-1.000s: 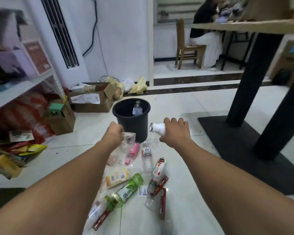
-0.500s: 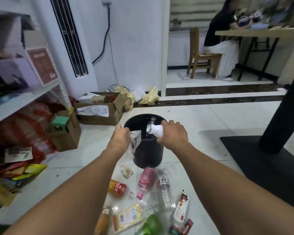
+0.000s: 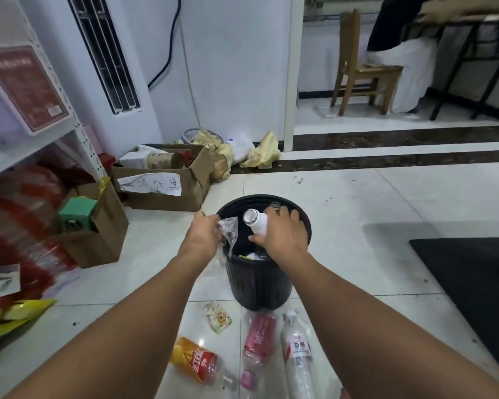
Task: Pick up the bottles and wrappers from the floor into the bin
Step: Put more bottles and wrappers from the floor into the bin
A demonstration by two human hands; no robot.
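Observation:
A black bin [image 3: 260,286] stands on the tiled floor ahead of me. My right hand [image 3: 283,234] grips a small white bottle [image 3: 255,223] with its open mouth up, directly over the bin's opening. My left hand [image 3: 203,236] pinches a clear plastic wrapper [image 3: 228,228] at the bin's left rim. On the floor in front of the bin lie a red-labelled bottle [image 3: 195,361], a pink bottle [image 3: 258,341], a clear water bottle [image 3: 297,352] and a small snack wrapper [image 3: 218,316].
Cardboard boxes [image 3: 162,180] sit left of the bin beside a white shelf [image 3: 26,145]. Crumpled yellow bags [image 3: 261,154] lie by the wall. A black table base [image 3: 470,277] is at the right. A seated person and a wooden chair [image 3: 360,70] are at the back.
Both hands moved forward from the floor litter to the bin; the white bottle is now over the opening and the wrapper at its rim.

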